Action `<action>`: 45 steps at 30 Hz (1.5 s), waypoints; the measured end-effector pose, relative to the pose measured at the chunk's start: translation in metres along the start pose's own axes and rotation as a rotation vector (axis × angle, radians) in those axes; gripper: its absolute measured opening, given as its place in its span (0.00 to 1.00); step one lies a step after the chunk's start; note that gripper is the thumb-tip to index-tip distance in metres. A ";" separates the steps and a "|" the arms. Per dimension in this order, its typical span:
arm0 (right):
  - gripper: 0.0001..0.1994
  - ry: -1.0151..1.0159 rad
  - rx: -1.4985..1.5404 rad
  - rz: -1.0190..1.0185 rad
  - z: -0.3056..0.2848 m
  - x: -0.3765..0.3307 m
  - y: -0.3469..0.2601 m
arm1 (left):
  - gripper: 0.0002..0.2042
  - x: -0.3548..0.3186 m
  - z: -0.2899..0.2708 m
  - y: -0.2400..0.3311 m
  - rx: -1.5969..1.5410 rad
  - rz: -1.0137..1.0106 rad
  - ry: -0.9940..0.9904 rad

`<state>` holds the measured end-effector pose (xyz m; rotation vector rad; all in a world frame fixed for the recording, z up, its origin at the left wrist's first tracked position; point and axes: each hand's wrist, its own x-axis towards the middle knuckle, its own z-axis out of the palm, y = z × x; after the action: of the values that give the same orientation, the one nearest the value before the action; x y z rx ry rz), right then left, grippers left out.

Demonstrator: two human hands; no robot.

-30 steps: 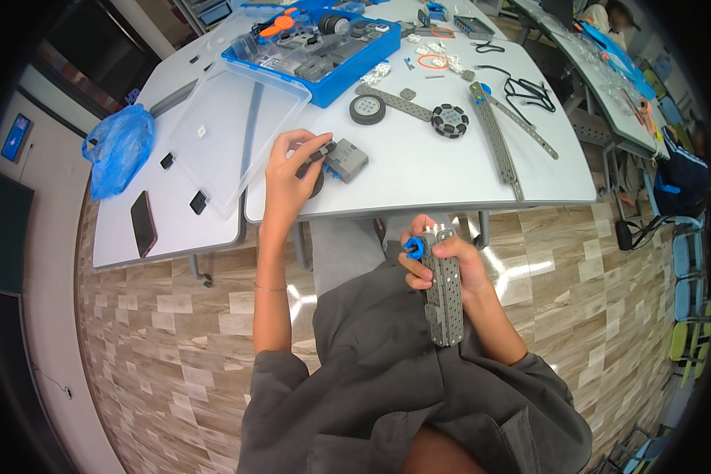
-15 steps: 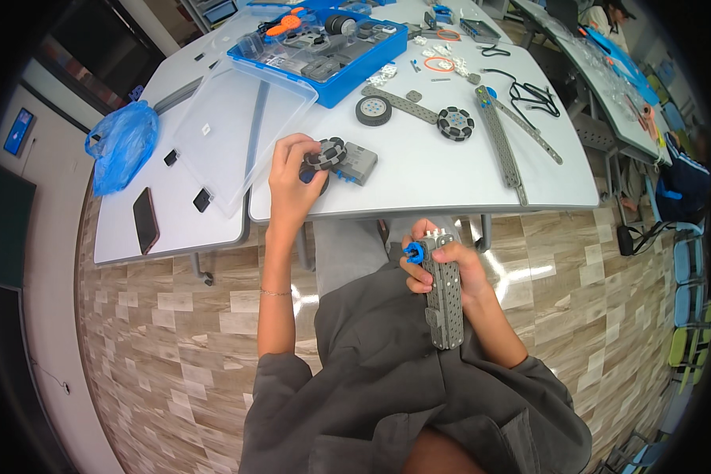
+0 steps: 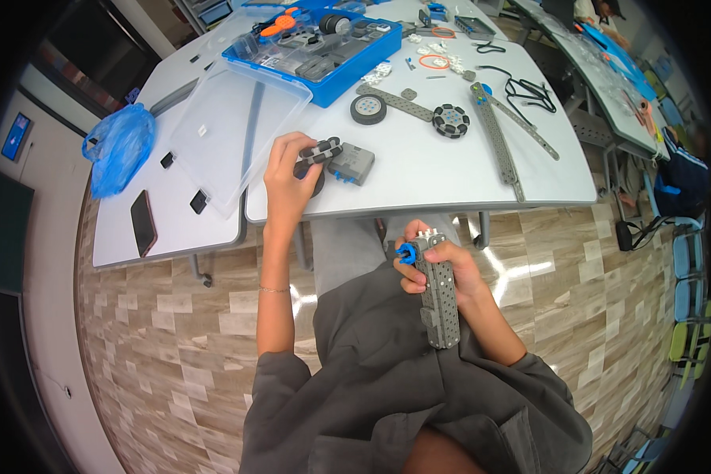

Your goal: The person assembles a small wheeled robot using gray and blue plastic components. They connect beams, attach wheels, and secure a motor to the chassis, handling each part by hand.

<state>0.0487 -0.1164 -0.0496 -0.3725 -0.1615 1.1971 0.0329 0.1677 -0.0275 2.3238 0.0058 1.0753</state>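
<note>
Near the table's front edge my left hand (image 3: 286, 172) pinches an omni wheel (image 3: 322, 151) with black rollers and grey segments, held tilted. Part of a dark round wheel shows under it, mostly hidden by my fingers. Just right of it a grey block-shaped module (image 3: 351, 163) with blue pegs lies on the table. Over my lap my right hand (image 3: 460, 272) is closed round a grey perforated beam assembly (image 3: 441, 304), with a blue connector (image 3: 406, 253) at its upper left and white pegs on top.
A blue parts box (image 3: 344, 91) stands at the back, beside a clear lid (image 3: 237, 130). A rubber-tyred wheel (image 3: 368, 109), another omni wheel (image 3: 451, 121), long perforated beams (image 3: 496, 134) and black cables (image 3: 529, 96) lie rightward. At left are a phone (image 3: 144, 223) and blue plastic bag (image 3: 122, 150).
The omni wheel in my left hand has tipped to show more of its edge. My right hand keeps its hold on the beam assembly, and the whole view has shifted slightly.
</note>
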 end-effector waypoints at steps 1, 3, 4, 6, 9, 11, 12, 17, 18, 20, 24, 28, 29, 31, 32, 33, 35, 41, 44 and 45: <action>0.13 -0.004 -0.003 0.001 -0.001 0.000 0.000 | 0.19 0.000 0.000 0.000 -0.003 0.006 -0.003; 0.13 -0.009 -0.002 0.003 -0.002 0.000 0.000 | 0.20 0.000 0.002 -0.001 0.023 0.031 -0.008; 0.12 -0.010 0.002 0.003 -0.003 0.000 0.000 | 0.20 0.000 0.003 -0.002 0.035 0.045 -0.011; 0.13 -0.011 0.019 0.013 -0.006 0.001 0.001 | 0.19 -0.001 0.004 -0.002 0.019 0.004 -0.011; 0.15 -0.017 0.040 0.024 -0.009 0.001 0.003 | 0.18 0.000 0.005 -0.001 0.042 0.007 -0.016; 0.14 0.022 0.074 0.036 -0.010 0.001 0.005 | 0.18 0.005 0.006 -0.001 0.059 0.028 -0.037; 0.13 0.013 0.073 0.045 -0.010 0.001 0.005 | 0.17 0.007 0.006 0.000 0.068 0.033 -0.053; 0.13 -0.023 0.086 0.041 -0.009 0.002 0.005 | 0.17 0.012 0.010 0.013 0.110 0.012 -0.137; 0.13 -0.009 0.082 0.052 -0.009 0.003 0.005 | 0.17 0.011 0.010 0.016 0.113 -0.002 -0.140; 0.11 0.017 0.072 0.035 -0.009 0.007 0.005 | 0.17 0.010 0.010 0.020 0.120 -0.023 -0.141; 0.09 0.033 0.081 0.024 -0.010 0.019 0.005 | 0.17 0.009 0.009 0.024 0.115 -0.097 -0.156; 0.08 0.037 0.161 0.046 -0.012 0.024 0.000 | 0.17 0.017 0.012 0.024 0.052 -0.137 -0.096; 0.06 0.015 0.176 0.038 -0.012 0.023 -0.001 | 0.17 0.021 0.012 0.022 0.064 -0.140 -0.102; 0.07 0.043 0.191 0.032 -0.012 0.019 -0.003 | 0.17 0.028 0.013 0.018 0.042 -0.090 -0.107; 0.07 0.054 0.189 0.012 -0.012 0.017 -0.003 | 0.17 0.032 0.013 0.016 0.113 -0.094 -0.162; 0.06 0.064 0.187 -0.007 -0.011 0.015 -0.004 | 0.18 0.036 0.011 0.014 0.166 -0.068 -0.221; 0.06 0.077 0.192 -0.047 -0.010 0.010 -0.006 | 0.19 0.041 0.013 0.012 0.296 0.010 -0.268; 0.07 0.082 0.142 -0.179 -0.005 0.000 -0.019 | 0.22 0.056 0.026 0.015 0.488 0.079 -0.274; 0.06 0.069 0.126 -0.203 -0.006 -0.005 -0.023 | 0.23 0.064 0.029 0.013 0.374 0.035 -0.284; 0.08 0.053 0.128 -0.209 -0.006 -0.005 -0.023 | 0.24 0.065 0.030 0.011 0.361 0.036 -0.284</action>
<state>0.0695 -0.1296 -0.0467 -0.2674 -0.0751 0.9849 0.0957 0.1587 0.0081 2.7946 0.0535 0.8020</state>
